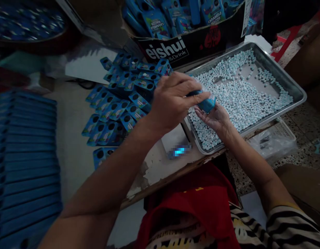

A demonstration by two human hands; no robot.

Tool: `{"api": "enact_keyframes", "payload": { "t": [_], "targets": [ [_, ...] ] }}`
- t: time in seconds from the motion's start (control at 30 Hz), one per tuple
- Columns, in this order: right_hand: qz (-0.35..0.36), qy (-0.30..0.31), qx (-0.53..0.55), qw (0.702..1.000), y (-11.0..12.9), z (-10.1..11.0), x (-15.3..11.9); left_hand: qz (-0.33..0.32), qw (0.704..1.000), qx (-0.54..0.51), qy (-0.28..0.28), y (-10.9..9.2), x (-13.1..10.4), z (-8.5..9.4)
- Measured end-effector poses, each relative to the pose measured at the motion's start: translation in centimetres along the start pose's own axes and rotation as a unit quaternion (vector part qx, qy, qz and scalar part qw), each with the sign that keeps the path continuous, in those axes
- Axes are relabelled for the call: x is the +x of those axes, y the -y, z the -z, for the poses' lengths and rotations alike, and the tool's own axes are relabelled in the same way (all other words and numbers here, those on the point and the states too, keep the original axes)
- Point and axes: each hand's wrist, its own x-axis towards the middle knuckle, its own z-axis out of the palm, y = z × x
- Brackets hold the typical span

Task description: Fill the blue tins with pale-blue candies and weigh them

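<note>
My left hand (175,98) grips a small blue candy box (208,104), with the fingers wrapped over its top and sides. The box is tilted, its lower end close above my right hand (215,117). That hand lies palm up with its fingers stretched out, over the near left part of a metal tray (301,98). Small pale blue and white candies (240,100) cover much of the tray. The box hides part of my right palm, so I cannot tell whether candies lie there. Left of my left hand, several blue boxes with round holes (115,107) stand grouped on the table.
Behind stands a black-printed carton (170,52) full of blue packs. Flat blue boxes (27,166) line the table's left side. A pixelated bright object (179,151) lies near the front edge. A white plastic basket (286,129) with clear bags sits below the tray's right side.
</note>
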Motion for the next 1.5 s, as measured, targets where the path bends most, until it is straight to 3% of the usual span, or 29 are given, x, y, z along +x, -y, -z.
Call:
{"api": "enact_keyframes", "payload": {
  "t": [0.13,0.3,0.47,0.67,0.73,0.8,0.9,1.0,1.13,1.23,1.33,1.4,1.5],
  "targets": [
    [-0.011,-0.01,0.018,1.0,0.0,0.1,-0.1,-0.013,0.999,0.001,0.044,0.0,1.0,1.1],
    [-0.024,0.002,0.021,0.999,-0.1,0.1,-0.1,0.005,1.0,-0.014,0.014,-0.6,2.1,3.1],
    [-0.005,-0.019,0.028,0.999,0.0,-0.1,-0.3,-0.019,0.993,-0.009,0.114,-0.2,3.3,2.0],
    [-0.016,-0.01,0.024,1.0,0.2,-0.3,-0.7,-0.035,0.998,0.012,0.057,-2.0,3.6,4.6],
    [-0.008,-0.008,0.021,1.0,0.2,-0.3,-0.5,-0.041,0.998,0.019,0.05,-2.1,3.2,4.1],
    [0.015,-0.017,0.022,1.0,0.1,-0.4,-0.3,-0.033,0.998,0.023,0.055,-1.6,2.6,2.5],
    [0.028,-0.041,0.019,0.999,0.2,-0.5,-0.3,0.024,0.999,0.02,0.016,-0.1,1.0,-0.3],
    [-0.004,-0.039,0.001,0.999,0.3,-0.7,-0.8,0.085,0.991,-0.021,-0.105,1.2,-1.1,-1.6],
    [-0.021,-0.019,-0.036,0.999,0.5,-0.8,-1.5,0.202,0.939,-0.166,-0.223,1.9,-6.2,-2.0],
    [-0.024,0.001,-0.061,0.998,0.8,-0.5,-1.4,0.313,0.865,-0.3,-0.252,1.3,-11.4,-3.0],
    [-0.032,0.043,-0.061,0.997,1.3,0.0,-1.1,0.373,0.804,-0.37,-0.278,-0.1,-16.0,-4.4],
    [-0.039,0.067,-0.068,0.995,1.7,0.3,-0.8,0.389,0.786,-0.384,-0.288,-0.9,-17.8,-5.3],
    [-0.023,0.065,-0.099,0.993,2.0,0.5,-0.5,0.391,0.783,-0.395,-0.281,-1.3,-19.0,-6.5]
  ]
}}
